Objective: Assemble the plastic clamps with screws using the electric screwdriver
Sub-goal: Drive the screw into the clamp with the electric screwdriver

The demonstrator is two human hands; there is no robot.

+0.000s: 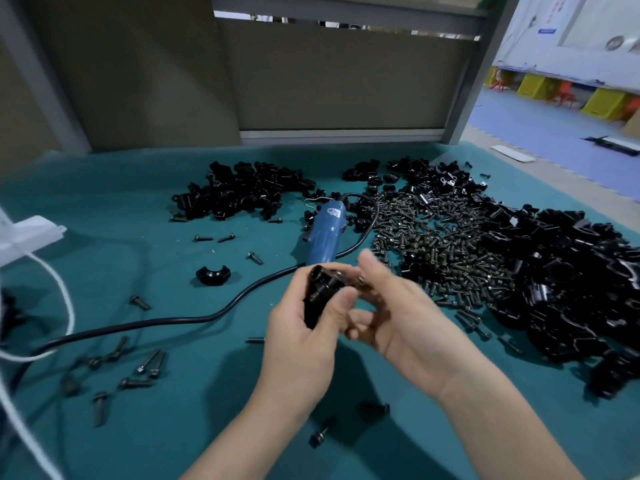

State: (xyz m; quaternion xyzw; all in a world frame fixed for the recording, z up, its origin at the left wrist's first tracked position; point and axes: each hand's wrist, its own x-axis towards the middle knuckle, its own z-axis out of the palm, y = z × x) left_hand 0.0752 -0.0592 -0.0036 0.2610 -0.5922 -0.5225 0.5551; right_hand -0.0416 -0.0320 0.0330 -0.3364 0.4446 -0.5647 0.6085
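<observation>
Left hand (304,337) fingers curled round clamp (320,292), right hand (398,317) grip unclear, screwdriver (325,233) label illegible

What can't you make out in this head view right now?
All head view.
Whether the right hand pinches anything: its fingertips are motion-blurred.
Screw holes of the plastic clamp: covered by the left hand gripping it.
Bit of the electric screwdriver: hidden behind both hands.
Where the black cable ends: cut off by the left edge.

Blk clamps (242,192), blue screwdriver (325,233), blk cord (173,320), teal mat (138,202), dark screws (443,244)
</observation>
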